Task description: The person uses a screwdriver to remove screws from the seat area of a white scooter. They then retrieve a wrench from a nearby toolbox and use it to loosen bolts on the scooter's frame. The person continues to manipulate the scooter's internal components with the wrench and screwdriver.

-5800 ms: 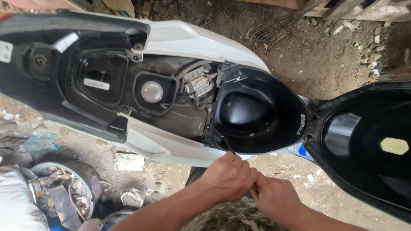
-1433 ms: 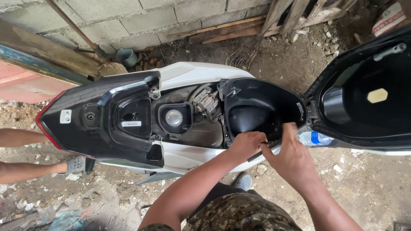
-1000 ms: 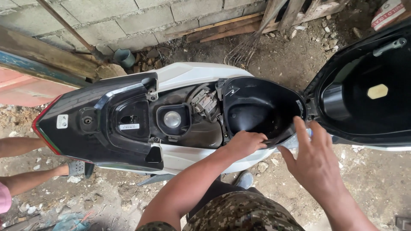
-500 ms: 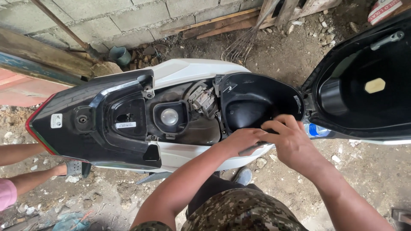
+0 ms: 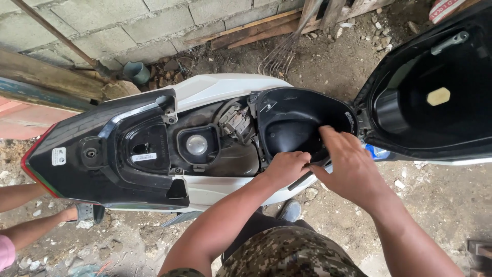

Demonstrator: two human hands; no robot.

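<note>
Head view: scooter body (image 5: 215, 92), white w/ black panels, lies across the frame centre, seat (image 5: 435, 97) flipped up at upper right. Black storage bucket (image 5: 292, 123) sits open at centre, just right of the engine bay. Left hand (image 5: 287, 166) comes up from the bottom centre, forearm angled up-right, fingers curled tight over the bucket's near rim; what's pinched under them can't be told. Right hand (image 5: 348, 164) enters from lower right, wrist bent, fingers loosely spread and reaching over the rim into the bucket's right side, touching the edge beside the left hand. Another person's arm (image 5: 31, 228) shows at lower left, near the tail panel.
</note>
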